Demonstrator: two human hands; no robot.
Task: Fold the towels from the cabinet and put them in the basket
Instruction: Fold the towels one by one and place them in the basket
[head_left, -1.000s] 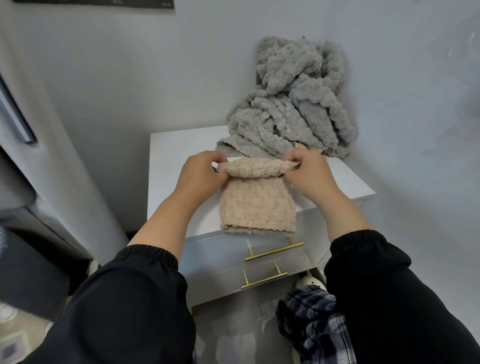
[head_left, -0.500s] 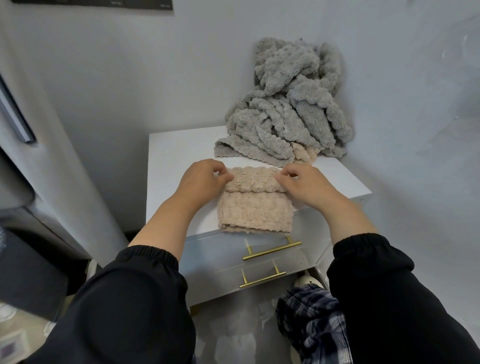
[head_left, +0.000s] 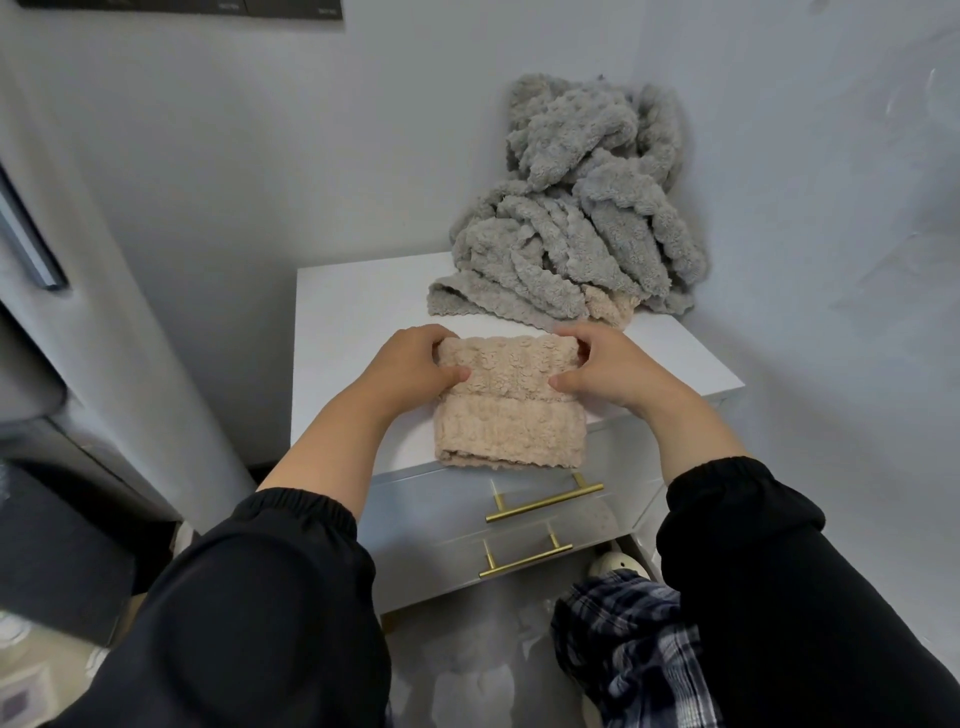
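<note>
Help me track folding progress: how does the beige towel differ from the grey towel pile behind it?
The beige towel lies folded in a neat rectangle at the front edge; the grey towel pile is crumpled in the back corner. The left hand and right hand grip the beige towel; nothing touches the grey towel pile. Both are fluffy and sit on the white cabinet.

Left hand (head_left: 413, 366), right hand (head_left: 610, 371) pinch folded beige towel (head_left: 509, 402) on cabinet (head_left: 343, 332).

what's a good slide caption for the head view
Left hand and right hand grip a half-folded beige towel on a white cabinet, grey towels heaped behind.
</note>
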